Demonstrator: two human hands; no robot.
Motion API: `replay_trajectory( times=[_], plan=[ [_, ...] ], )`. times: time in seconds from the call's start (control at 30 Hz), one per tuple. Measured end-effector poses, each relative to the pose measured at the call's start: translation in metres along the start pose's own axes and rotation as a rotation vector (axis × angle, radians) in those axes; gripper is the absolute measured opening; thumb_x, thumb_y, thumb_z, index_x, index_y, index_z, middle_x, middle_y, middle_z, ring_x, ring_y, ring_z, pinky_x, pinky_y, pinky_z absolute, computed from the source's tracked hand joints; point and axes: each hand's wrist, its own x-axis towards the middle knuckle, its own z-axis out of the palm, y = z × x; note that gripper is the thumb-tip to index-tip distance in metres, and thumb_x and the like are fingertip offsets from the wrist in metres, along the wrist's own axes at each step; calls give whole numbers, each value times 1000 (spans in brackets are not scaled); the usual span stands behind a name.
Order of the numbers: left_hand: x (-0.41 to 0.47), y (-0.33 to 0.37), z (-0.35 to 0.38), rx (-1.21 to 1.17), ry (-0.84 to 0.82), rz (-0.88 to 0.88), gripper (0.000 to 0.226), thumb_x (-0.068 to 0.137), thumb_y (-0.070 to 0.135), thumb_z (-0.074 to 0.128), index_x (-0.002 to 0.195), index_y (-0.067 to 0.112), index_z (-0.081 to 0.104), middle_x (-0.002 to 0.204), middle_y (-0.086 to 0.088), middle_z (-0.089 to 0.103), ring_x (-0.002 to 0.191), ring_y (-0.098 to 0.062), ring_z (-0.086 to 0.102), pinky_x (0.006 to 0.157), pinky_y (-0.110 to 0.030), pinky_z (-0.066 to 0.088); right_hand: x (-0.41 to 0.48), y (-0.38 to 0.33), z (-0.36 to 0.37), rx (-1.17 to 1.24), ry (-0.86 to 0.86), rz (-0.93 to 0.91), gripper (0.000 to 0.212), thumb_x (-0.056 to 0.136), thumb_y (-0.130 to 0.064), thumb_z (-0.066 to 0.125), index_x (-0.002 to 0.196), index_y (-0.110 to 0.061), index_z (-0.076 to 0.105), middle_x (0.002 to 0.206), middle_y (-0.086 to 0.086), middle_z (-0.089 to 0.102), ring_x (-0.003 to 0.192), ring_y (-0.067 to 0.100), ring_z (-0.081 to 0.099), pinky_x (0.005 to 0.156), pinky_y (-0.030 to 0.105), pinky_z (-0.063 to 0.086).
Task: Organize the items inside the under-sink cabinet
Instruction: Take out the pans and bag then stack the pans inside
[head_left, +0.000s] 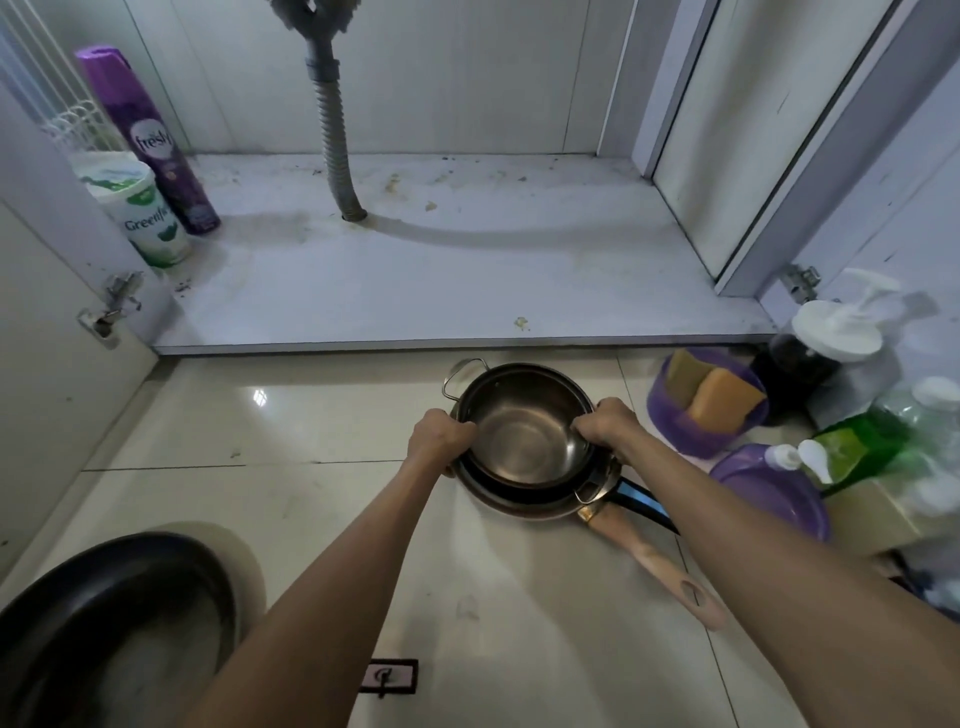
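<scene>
A steel pot (524, 431) sits nested in a stack of pans (524, 506) on the tiled floor, just in front of the open cabinet. My left hand (439, 441) grips the stack's left rim and my right hand (608, 423) grips its right rim. A wooden pan handle (660, 566) and a dark blue one (644, 504) stick out toward the lower right. Inside the cabinet, a purple spray can (150, 140) and a white tub (143, 208) stand at the left wall.
A grey drain hose (335, 140) drops to the stained cabinet floor (467, 270). At the right are a purple sponge holder (706, 405), a purple lid (769, 493), pump bottles (836, 343) and a green bottle (872, 447). A dark wok (114, 623) lies at lower left.
</scene>
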Motion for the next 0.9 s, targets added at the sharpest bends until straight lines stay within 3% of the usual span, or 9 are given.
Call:
replay_trajectory(
  times=[0.1, 0.17, 0.23, 0.3, 0.43, 0.7, 0.8, 0.9],
  plan=[
    [0, -4, -11, -94, 2, 3, 67, 83, 45, 65, 130, 0, 48, 121, -13, 62, 106, -29, 62, 81, -40, 58, -5, -18, 0, -114, 114, -86, 21, 90, -27, 60, 97, -8, 56, 90, 7, 61, 82, 24, 59, 75, 34, 50],
    [-7, -14, -33, -63, 96, 44, 86, 80, 61, 63, 142, 5, 39, 138, -10, 52, 122, -29, 53, 94, -43, 51, -12, -44, 8, -211, 221, -231, 27, 91, -33, 59, 102, -8, 57, 102, 10, 63, 92, 28, 59, 85, 40, 50],
    [-17, -33, -58, 9, 229, 77, 84, 81, 64, 59, 141, 9, 41, 140, -8, 51, 126, -26, 50, 101, -41, 45, -23, -75, 23, -263, 277, -404, 38, 92, -34, 56, 118, -7, 55, 121, 13, 58, 111, 34, 55, 96, 46, 46],
    [-29, -59, -87, 111, 356, 88, 72, 85, 59, 57, 139, 11, 44, 136, -6, 54, 124, -24, 51, 99, -38, 43, -39, -106, 45, -308, 265, -589, 42, 92, -33, 54, 125, -7, 53, 127, 13, 57, 119, 33, 51, 96, 42, 43],
    [-61, -130, -152, 185, 541, 9, 62, 89, 50, 57, 136, 12, 46, 134, -11, 53, 121, -29, 51, 94, -40, 44, -86, -161, 114, -346, 99, -871, 52, 92, -41, 55, 133, -11, 50, 134, 11, 55, 125, 32, 48, 101, 43, 37],
    [-150, -272, -215, 174, 691, -394, 75, 87, 44, 62, 144, 8, 31, 144, -21, 34, 133, -40, 32, 107, -53, 34, -176, -195, 258, -566, -393, -1041, 77, 89, -54, 60, 148, -13, 32, 142, 13, 46, 127, 33, 48, 100, 41, 42],
    [-176, -310, -214, 111, 706, -550, 80, 84, 44, 65, 144, 7, 28, 143, -20, 34, 132, -39, 33, 104, -51, 37, -196, -198, 294, -583, -509, -1036, 64, 87, -48, 65, 136, -14, 41, 124, 12, 56, 114, 33, 57, 94, 43, 49],
    [-191, -333, -205, 34, 685, -675, 83, 84, 41, 66, 146, 7, 23, 145, -20, 32, 133, -39, 34, 104, -50, 36, -203, -197, 311, -569, -498, -990, 53, 89, -26, 64, 133, -11, 39, 117, 14, 58, 104, 32, 60, 87, 39, 51]
  ],
)
